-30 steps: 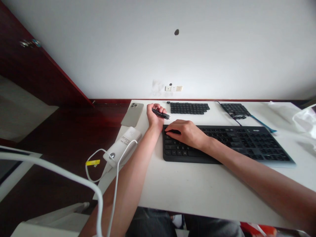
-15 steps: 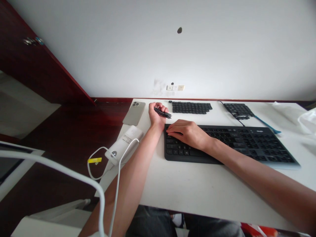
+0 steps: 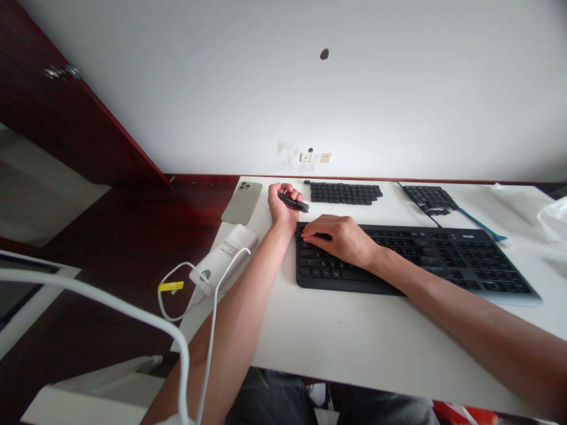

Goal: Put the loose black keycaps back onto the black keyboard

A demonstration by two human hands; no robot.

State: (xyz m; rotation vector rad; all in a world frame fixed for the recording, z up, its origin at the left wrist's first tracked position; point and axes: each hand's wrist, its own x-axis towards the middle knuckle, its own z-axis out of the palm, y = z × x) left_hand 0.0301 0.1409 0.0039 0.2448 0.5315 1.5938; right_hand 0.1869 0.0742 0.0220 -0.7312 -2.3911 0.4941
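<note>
My left hand (image 3: 283, 203) rests palm-up beyond the keyboard's left corner, its fingers curled around a slim black tool (image 3: 292, 202) whose exact kind is unclear. On the white table lies a black keyboard (image 3: 345, 282). My right hand (image 3: 341, 236) is over its upper left part, thumb and fingertips brought together at the keys near the left edge. Whatever sits between those fingertips is hidden. Behind the keyboard, black keycaps (image 3: 343, 193) lie in tight rows, with a single keycap (image 3: 307, 182) apart at their left.
A phone (image 3: 243, 203) and a white power bank (image 3: 225, 257) with a white cable (image 3: 215, 319) lie left of my left arm. Another group of keycaps (image 3: 427, 196), a teal strip (image 3: 482, 225) and a white plastic bag (image 3: 527, 203) are at the back right.
Both hands stay almost where they were. The whole view has shifted very slightly; my right fingertips remain at the keyboard's upper left.
</note>
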